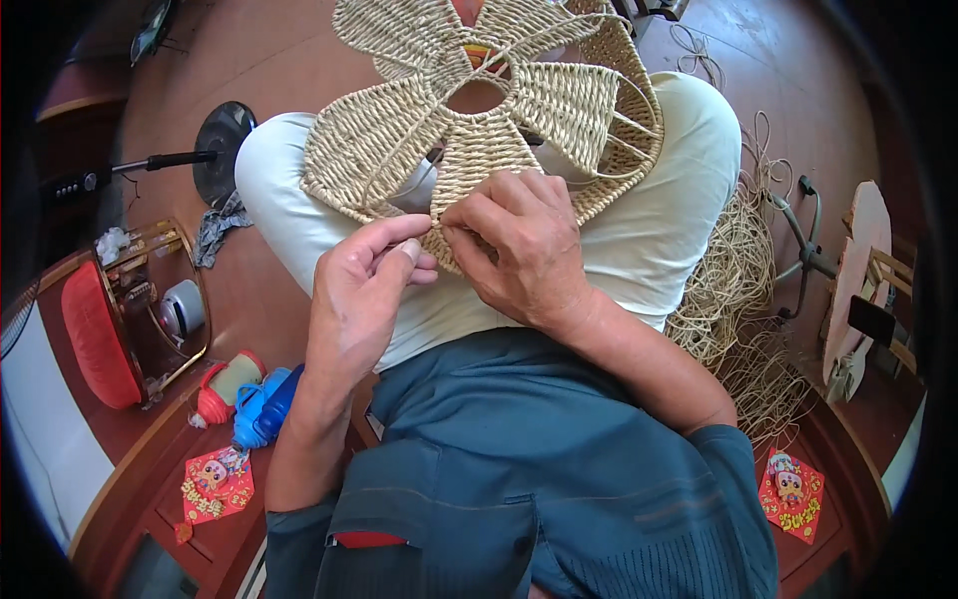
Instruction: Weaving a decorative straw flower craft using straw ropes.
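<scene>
A flower-shaped piece woven from straw-coloured cord point(489, 150) lies across my lap, with several petals round a central hole. One lower petal points toward me, and both hands are at its near end. My right hand point(529, 245) is closed over this petal, thumb and fingers gripping its edge. Just to the left, my left hand point(364, 285) has its fingers drawn together, the index fingertip touching the same edge. Whether a strand is between those fingers is too small to make out. Loose cord ends point(634, 130) stick out between the right-hand petal and the curved outer rim.
A large heap of loose cord point(733, 270) lies on the floor by my right knee. Beyond it stand a metal-legged stand point(803, 250) and a wooden board point(858, 270). At left are a fan point(222, 150), a red-cushioned seat point(100, 334) and a blue bottle point(264, 404).
</scene>
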The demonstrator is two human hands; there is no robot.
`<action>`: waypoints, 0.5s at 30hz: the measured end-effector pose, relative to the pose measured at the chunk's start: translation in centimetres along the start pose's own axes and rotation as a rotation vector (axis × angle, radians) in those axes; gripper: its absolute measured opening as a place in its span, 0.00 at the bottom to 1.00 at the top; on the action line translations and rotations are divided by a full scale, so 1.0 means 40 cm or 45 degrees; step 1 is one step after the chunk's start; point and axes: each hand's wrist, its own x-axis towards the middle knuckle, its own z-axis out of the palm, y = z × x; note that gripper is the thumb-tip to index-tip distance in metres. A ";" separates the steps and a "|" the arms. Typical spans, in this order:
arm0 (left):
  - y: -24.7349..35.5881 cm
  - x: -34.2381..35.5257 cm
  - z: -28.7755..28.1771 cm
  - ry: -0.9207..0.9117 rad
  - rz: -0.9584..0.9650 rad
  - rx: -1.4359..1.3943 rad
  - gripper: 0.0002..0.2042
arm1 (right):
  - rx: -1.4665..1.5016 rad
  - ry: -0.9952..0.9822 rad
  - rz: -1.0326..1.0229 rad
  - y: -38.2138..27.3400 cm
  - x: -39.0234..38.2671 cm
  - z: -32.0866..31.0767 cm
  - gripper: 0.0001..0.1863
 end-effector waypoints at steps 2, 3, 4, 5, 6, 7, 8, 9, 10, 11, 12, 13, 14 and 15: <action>0.003 0.000 -0.002 -0.022 -0.044 -0.039 0.18 | 0.009 -0.051 -0.012 0.001 -0.006 -0.005 0.05; 0.004 0.001 -0.002 -0.020 -0.042 -0.031 0.18 | 0.011 -0.052 -0.012 0.001 -0.007 -0.006 0.05; 0.005 0.002 -0.002 -0.042 -0.024 -0.086 0.18 | 0.023 -0.065 -0.012 0.003 -0.008 -0.008 0.05; 0.005 0.004 -0.001 -0.072 -0.013 -0.139 0.18 | 0.043 -0.078 -0.013 0.004 -0.009 -0.009 0.05; 0.004 0.006 0.000 -0.060 -0.009 -0.141 0.18 | 0.038 -0.081 -0.013 0.006 -0.010 -0.011 0.05; 0.003 0.010 0.001 -0.082 -0.022 -0.152 0.18 | 0.055 -0.106 -0.017 0.008 -0.011 -0.013 0.05; 0.002 0.015 0.002 -0.106 -0.035 -0.162 0.18 | 0.077 -0.130 -0.017 0.010 -0.011 -0.016 0.06; 0.001 0.020 0.004 -0.104 -0.035 -0.163 0.18 | 0.072 -0.131 -0.023 0.011 -0.012 -0.018 0.06; 0.000 0.024 0.007 -0.098 -0.050 -0.192 0.18 | 0.074 -0.142 -0.031 0.012 -0.013 -0.020 0.07; -0.001 0.029 0.009 -0.107 -0.068 -0.222 0.17 | 0.074 -0.148 -0.047 0.012 -0.014 -0.023 0.07; -0.002 0.033 0.012 -0.090 -0.061 -0.225 0.17 | 0.072 -0.155 -0.046 0.012 -0.016 -0.027 0.07; -0.001 0.036 0.014 -0.089 -0.075 -0.299 0.17 | 0.073 -0.170 -0.046 0.012 -0.017 -0.030 0.08; -0.001 0.039 0.017 -0.067 -0.129 -0.362 0.18 | 0.086 -0.175 -0.047 0.011 -0.018 -0.033 0.09; 0.000 0.037 0.021 -0.087 -0.086 -0.381 0.18 | 0.071 -0.190 -0.051 0.010 -0.018 -0.034 0.09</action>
